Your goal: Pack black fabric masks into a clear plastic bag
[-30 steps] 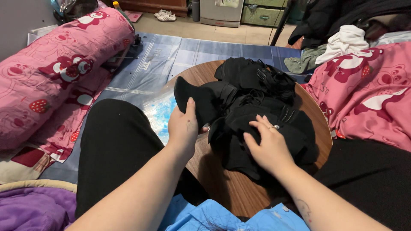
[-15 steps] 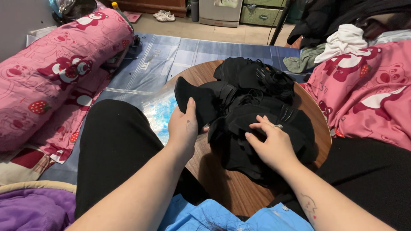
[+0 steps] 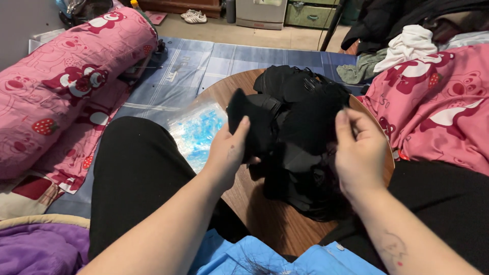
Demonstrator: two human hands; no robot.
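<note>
Beside a round wooden table [image 3: 265, 224] lies a blue-flecked clear packet [image 3: 197, 133]; both hands [image 3: 230, 150] [image 3: 359, 153] pinch a black garment [image 3: 295, 137].

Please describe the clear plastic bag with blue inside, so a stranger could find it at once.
Start at the round wooden table. Just off its left edge, on the blue mat, lies the plastic bag. It alone is shiny, clear and light blue.

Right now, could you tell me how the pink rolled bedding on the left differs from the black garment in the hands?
The pink rolled bedding is printed and lies untouched on the floor; the black garment is plain, crumpled and lifted over the round wooden table by the left hand and right hand. Both are soft fabric.
</note>
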